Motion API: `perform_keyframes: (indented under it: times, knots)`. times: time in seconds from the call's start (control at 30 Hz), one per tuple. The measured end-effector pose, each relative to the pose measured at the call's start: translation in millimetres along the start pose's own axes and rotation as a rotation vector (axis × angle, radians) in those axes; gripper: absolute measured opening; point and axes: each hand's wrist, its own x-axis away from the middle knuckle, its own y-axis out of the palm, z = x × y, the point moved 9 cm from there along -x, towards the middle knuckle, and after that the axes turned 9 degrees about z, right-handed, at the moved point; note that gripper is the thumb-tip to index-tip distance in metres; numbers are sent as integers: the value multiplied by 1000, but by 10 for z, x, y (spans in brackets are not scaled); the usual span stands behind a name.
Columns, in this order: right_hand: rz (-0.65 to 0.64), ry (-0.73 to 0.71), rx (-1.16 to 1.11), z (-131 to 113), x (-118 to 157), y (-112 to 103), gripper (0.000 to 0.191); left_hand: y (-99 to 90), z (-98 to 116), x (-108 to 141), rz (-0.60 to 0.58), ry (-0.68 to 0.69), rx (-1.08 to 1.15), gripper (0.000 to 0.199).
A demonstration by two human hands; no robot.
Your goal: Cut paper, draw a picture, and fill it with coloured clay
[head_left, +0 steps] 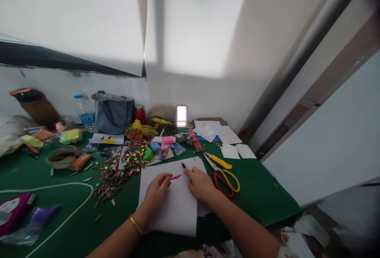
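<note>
A sheet of white paper (175, 210) lies on the green tabletop under both my hands. My left hand (157, 190), with a gold bangle at the wrist, is closed in a pinch. From its fingertips a thin magenta strip (176, 177) sticks out to the right, just over the paper; its material is unclear. Closed as well, my right hand (200, 182) grips a small black-tipped, pen-like thing (183, 165) at the paper's upper part, and most of that thing is hidden by the fingers. Scissors (226, 176) with red and yellow handles rest right of this hand.
A yellow utility knife (220, 161) lies by the scissors. Sunflower seeds (114, 172) mixed with coloured beads are heaped at left. Behind stand a blue bag (114, 113), a water bottle (84, 111) and a lit phone (181, 116). A white cable (68, 184) curves across the left.
</note>
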Motion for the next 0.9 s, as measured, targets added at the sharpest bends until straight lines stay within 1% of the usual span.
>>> perform_keyframes:
  times: [0.07,0.13,0.2,0.27,0.4,0.47,0.5,0.57,0.63,0.67,0.73,0.8,0.83,0.9]
  knots:
    - [3,61,49,113,-58,7,59,-12,-11,-6,3,-15,12,37]
    - [45,122,61,258,-101,-39,62,-22,7,-10,11,-20,22,34]
    - [113,156,54,379,-119,-103,61,-9,57,-5,4,-8,22,31]
    - [149,179,71,491,-111,-131,56,30,113,12,-21,8,12,28]
    - [111,277,170,770,-45,-103,49,109,150,54,-61,42,-37,27]
    - [109,300,188,845,-3,-119,49,135,140,60,-72,65,-64,27]
    - [128,291,172,838,15,-145,50,144,132,59,-77,71,-73,27]
    - [200,228,65,722,49,-230,47,154,129,53,-81,73,-86,26]
    - [278,117,-116,501,78,-332,42,159,160,48,-74,84,-83,25]
    - [296,50,-205,369,86,-374,41,172,188,50,-77,100,-78,24]
    - [260,-98,-325,93,70,-402,39,223,245,62,-107,141,-59,23]
    - [157,-203,-334,-104,4,-347,31,265,269,80,-141,160,-25,25]
    - [111,-214,-304,-133,-50,-305,26,247,269,87,-131,159,-9,30]
    - [63,-153,-204,-41,-186,-228,26,139,290,118,-83,177,-22,49]
